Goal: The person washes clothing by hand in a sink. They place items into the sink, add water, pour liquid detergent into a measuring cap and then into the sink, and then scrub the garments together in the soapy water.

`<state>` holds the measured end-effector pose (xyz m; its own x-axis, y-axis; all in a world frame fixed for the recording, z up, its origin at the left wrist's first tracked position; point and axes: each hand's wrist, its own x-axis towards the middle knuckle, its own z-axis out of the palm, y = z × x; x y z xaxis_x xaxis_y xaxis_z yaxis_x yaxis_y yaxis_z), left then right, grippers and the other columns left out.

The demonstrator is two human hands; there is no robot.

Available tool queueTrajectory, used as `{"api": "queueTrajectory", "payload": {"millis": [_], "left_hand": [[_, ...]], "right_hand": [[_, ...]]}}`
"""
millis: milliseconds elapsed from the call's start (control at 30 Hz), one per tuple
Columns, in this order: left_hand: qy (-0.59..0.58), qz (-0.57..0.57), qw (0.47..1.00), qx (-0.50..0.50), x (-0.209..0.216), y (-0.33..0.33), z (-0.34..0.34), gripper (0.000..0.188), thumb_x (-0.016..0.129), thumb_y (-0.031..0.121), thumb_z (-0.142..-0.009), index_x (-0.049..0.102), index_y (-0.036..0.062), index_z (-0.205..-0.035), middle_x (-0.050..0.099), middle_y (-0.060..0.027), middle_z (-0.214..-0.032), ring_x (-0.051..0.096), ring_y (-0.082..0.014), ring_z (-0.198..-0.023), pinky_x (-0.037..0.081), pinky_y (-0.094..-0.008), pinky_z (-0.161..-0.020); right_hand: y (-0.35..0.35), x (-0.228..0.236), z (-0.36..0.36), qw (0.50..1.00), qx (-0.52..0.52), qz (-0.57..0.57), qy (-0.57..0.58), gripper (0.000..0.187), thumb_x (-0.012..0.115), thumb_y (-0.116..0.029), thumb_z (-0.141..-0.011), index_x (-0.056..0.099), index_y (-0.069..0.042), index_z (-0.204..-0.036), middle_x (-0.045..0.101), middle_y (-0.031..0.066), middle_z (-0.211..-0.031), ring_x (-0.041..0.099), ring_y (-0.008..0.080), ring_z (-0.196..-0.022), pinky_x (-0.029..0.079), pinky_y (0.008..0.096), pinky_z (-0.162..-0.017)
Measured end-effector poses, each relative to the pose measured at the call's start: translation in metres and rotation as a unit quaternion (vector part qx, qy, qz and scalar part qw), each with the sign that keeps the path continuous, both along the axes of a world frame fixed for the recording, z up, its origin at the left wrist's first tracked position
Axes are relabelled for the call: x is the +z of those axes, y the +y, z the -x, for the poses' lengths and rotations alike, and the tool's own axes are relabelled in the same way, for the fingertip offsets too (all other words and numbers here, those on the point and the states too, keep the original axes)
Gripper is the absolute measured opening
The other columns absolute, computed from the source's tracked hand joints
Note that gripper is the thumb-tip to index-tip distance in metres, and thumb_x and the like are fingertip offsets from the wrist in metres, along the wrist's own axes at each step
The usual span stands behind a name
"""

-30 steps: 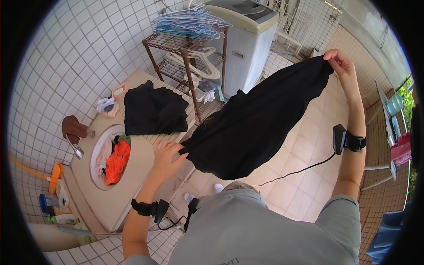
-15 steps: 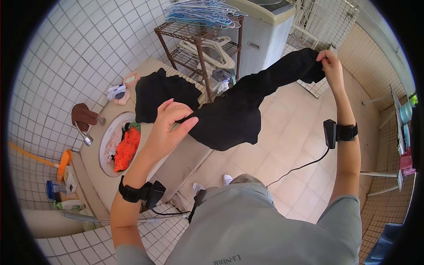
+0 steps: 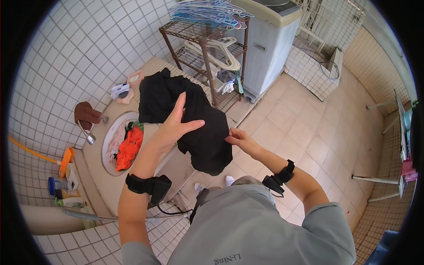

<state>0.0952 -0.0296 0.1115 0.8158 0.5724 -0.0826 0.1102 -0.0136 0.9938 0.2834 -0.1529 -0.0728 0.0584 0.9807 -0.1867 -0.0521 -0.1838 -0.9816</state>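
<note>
A black garment hangs in loose folds past the counter's front edge, in front of me. My right hand pinches its right edge between thumb and fingers. Over the garment's left side is my left hand, index finger and thumb stretched wide apart; its other fingers are partly hidden. More black cloth lies on the counter behind, and where the two dark fabrics meet is hard to make out.
Left of the garment, a round basin holds orange and pink clothes beneath a tap. A wire rack with hangers stands behind, beside a washing machine. A drying frame juts in at right.
My right hand has come in from the far upper right toward my left hand, bringing the garment's end with it. The garment was stretched out across; now it hangs bunched and lower.
</note>
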Motion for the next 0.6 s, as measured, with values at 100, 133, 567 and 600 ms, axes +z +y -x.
{"api": "queueTrajectory", "payload": {"millis": [100, 133, 567, 600], "left_hand": [[0.057, -0.008, 0.995, 0.086, -0.011, 0.033, 0.048, 0.098, 0.07, 0.012, -0.075, 0.0, 0.0032, -0.143, 0.016, -0.0136, -0.146, 0.02, -0.0203, -0.133, 0.019, -0.0309, -0.107], [0.03, 0.037, 0.995, 0.091, -0.005, 0.035, 0.054, 0.094, 0.068, 0.01, -0.076, 0.002, 0.0037, -0.143, 0.022, -0.0131, -0.143, 0.027, -0.0204, -0.13, 0.025, -0.0308, -0.105], [-0.017, 0.241, 0.967, 0.078, 0.009, -0.009, 0.053, 0.08, 0.059, 0.009, -0.085, 0.005, 0.0096, -0.144, 0.023, -0.0042, -0.144, 0.029, -0.0143, -0.128, 0.029, -0.028, -0.103], [-0.028, 0.205, 0.978, 0.037, 0.01, -0.01, 0.051, 0.079, 0.058, 0.01, -0.085, 0.005, 0.0097, -0.144, 0.022, -0.0037, -0.145, 0.026, -0.0134, -0.129, 0.027, -0.0272, -0.103]], "right_hand": [[0.001, 0.062, -0.01, 0.984, -0.023, 0.06, 0.164, 0.009, 0.058, -0.019, -0.088, 0.052, -0.013, -0.083, 0.052, -0.0076, -0.078, 0.05, 0.0043, -0.074, 0.041, 0.0221, -0.069], [0.0, 0.058, -0.028, 0.977, 0.006, 0.043, 0.21, 0.01, 0.058, -0.019, -0.087, 0.051, -0.014, -0.083, 0.053, -0.0079, -0.08, 0.05, 0.0037, -0.075, 0.041, 0.0215, -0.069], [0.038, 0.039, 0.075, 0.972, 0.045, -0.118, -0.196, 0.024, 0.049, -0.025, -0.09, 0.058, -0.003, -0.094, 0.06, 0.0201, -0.086, 0.059, 0.0341, -0.086, 0.047, 0.0342, -0.076], [0.047, 0.012, 0.081, 0.97, 0.046, -0.076, -0.225, 0.035, 0.047, -0.034, -0.09, 0.059, -0.002, -0.096, 0.061, 0.0204, -0.089, 0.059, 0.0335, -0.09, 0.047, 0.0347, -0.076]]}}
